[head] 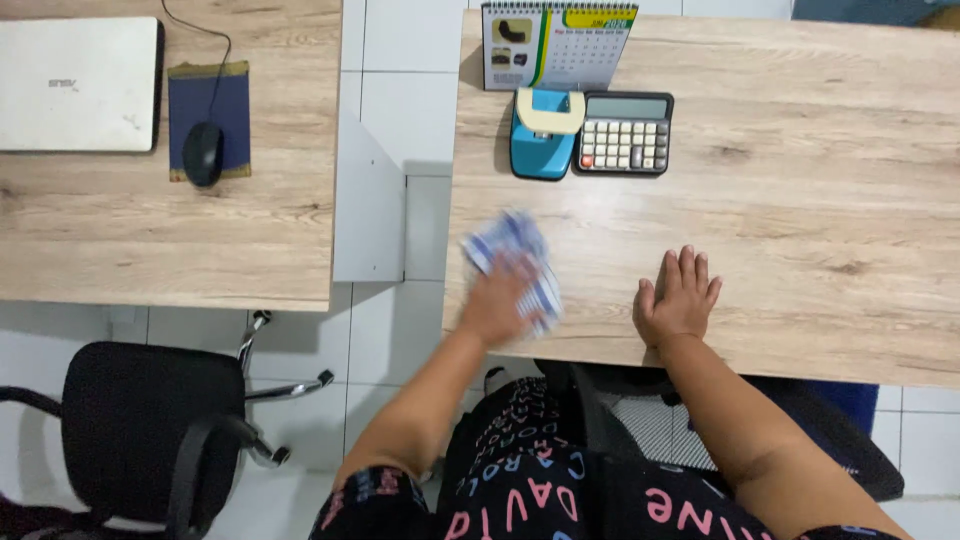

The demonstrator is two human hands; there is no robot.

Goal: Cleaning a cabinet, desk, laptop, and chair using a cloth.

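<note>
My left hand [497, 300] grips a blurred bundle of blue and white paper notes [512, 250] above the near left corner of a light wooden desk [800, 200]. The notes fan out beyond my fingers and are smeared by motion. My right hand [678, 297] lies flat on the desk, palm down, fingers together, holding nothing, a hand's width to the right of the notes.
A blue tape dispenser [543, 135], a grey calculator [625, 132] and a standing desk calendar [555, 45] sit at the desk's far left. Across a tiled gap, a second desk [150, 230] carries a closed white laptop [78, 85] and a black mouse [203, 152] on a blue pad. A black office chair [150, 430] stands lower left.
</note>
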